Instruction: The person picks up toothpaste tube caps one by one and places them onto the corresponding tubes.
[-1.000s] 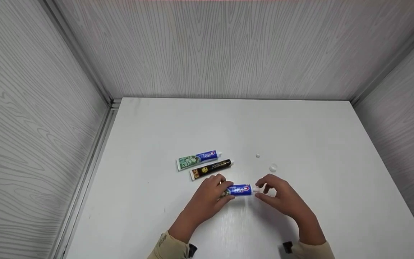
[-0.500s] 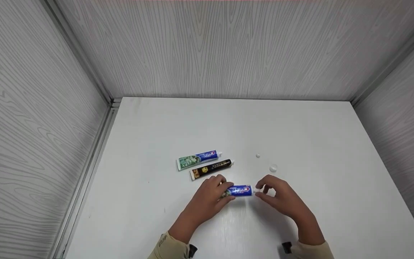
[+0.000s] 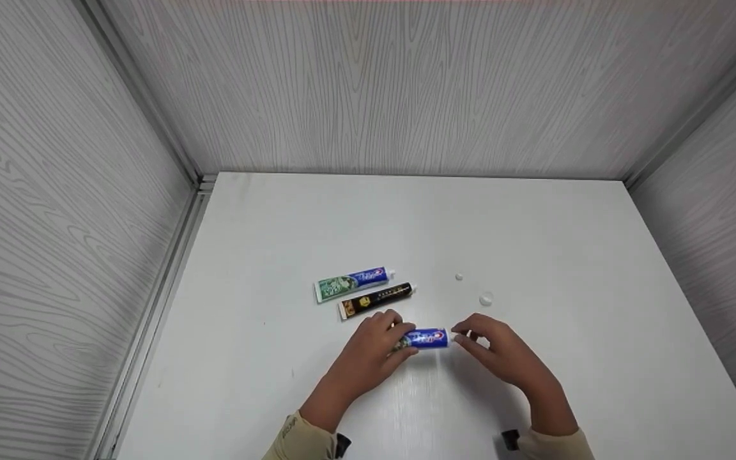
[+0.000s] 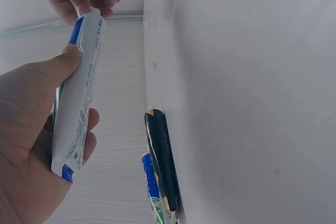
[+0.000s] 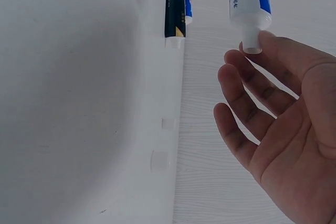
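Observation:
My left hand [image 3: 374,345] grips a blue, green and white toothpaste tube [image 3: 429,338] round its body, thumb on one side and fingers on the other. In the left wrist view the tube's printed white back [image 4: 79,93] shows, held off the table. At its right end, the thumb and index finger of my right hand [image 3: 496,345] pinch the narrow white cap [image 5: 252,41]. The right hand's other fingers are loosely bent and apart from the tube. Behind the left hand lie a black tube [image 3: 377,300] and another blue-and-green toothpaste tube [image 3: 352,284], side by side.
Two small whitish caps, a tiny one [image 3: 459,276] and a larger translucent one [image 3: 485,298], rest on the white table [image 3: 266,223] beyond my right hand. Grey wood-grain panels [image 3: 368,89] stand at the back and both sides.
My right hand's fingertips have shifted slightly left and drawn closer together on the cap. The left hand and its toothpaste tube have hardly moved.

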The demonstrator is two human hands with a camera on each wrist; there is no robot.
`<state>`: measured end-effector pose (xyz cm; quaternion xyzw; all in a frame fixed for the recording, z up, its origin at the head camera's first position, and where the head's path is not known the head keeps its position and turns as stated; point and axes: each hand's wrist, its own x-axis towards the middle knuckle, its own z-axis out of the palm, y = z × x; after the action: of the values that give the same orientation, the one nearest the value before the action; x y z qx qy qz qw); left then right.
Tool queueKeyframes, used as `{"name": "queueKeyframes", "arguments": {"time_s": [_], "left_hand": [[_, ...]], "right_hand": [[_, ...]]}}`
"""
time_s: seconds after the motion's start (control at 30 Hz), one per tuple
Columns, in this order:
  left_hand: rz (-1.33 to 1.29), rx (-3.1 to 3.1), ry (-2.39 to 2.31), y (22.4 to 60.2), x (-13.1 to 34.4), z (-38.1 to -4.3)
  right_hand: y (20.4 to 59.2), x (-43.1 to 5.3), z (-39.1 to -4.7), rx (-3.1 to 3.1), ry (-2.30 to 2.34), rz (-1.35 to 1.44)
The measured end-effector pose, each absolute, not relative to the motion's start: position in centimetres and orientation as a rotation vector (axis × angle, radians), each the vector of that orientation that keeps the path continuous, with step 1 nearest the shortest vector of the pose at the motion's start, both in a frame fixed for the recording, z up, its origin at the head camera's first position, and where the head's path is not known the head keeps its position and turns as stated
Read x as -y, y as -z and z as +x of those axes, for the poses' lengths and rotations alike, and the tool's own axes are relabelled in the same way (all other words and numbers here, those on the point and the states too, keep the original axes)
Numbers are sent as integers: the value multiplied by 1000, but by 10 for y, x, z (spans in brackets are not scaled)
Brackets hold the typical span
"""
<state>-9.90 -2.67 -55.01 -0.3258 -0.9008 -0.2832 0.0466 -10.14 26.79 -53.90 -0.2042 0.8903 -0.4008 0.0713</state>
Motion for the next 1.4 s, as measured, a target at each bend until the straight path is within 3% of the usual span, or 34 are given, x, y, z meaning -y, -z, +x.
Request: {"name": "queueKeyframes", "arguments": {"time_s": [1.4], "left_hand": [[-999,2745,887,549,26,-98]], "right_hand": [[538,-269,-102,-2665,1188,-625]]}}
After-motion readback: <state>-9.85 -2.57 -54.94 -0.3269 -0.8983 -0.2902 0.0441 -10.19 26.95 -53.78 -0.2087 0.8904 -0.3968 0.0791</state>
